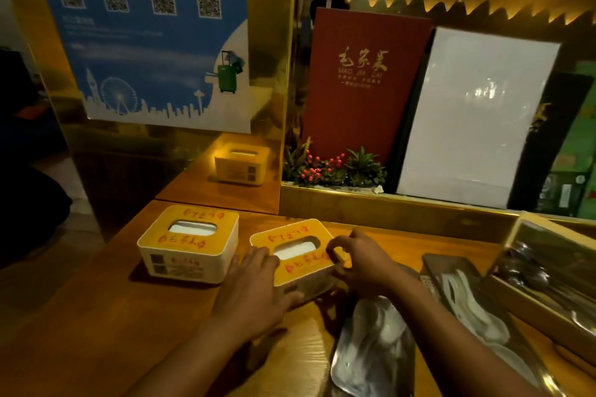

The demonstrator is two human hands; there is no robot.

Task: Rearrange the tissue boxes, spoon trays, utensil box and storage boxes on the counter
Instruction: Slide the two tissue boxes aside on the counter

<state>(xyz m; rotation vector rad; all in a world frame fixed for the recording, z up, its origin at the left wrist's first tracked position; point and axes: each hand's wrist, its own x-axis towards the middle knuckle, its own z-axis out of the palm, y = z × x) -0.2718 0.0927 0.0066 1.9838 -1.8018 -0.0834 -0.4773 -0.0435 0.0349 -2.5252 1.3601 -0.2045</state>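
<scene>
Two white tissue boxes with yellow lids and red writing stand on the wooden counter. The left tissue box stands alone. The right tissue box is held from both sides: my left hand grips its near-left corner and my right hand pinches its right edge. A metal spoon tray with white spoons lies under my right forearm. A second spoon tray lies to its right. A wooden utensil box with a clear lid sits at the far right.
A gold mirrored wall stands behind the counter and reflects a tissue box. A gold ledge carries a red menu, a white board and a small plant with red berries.
</scene>
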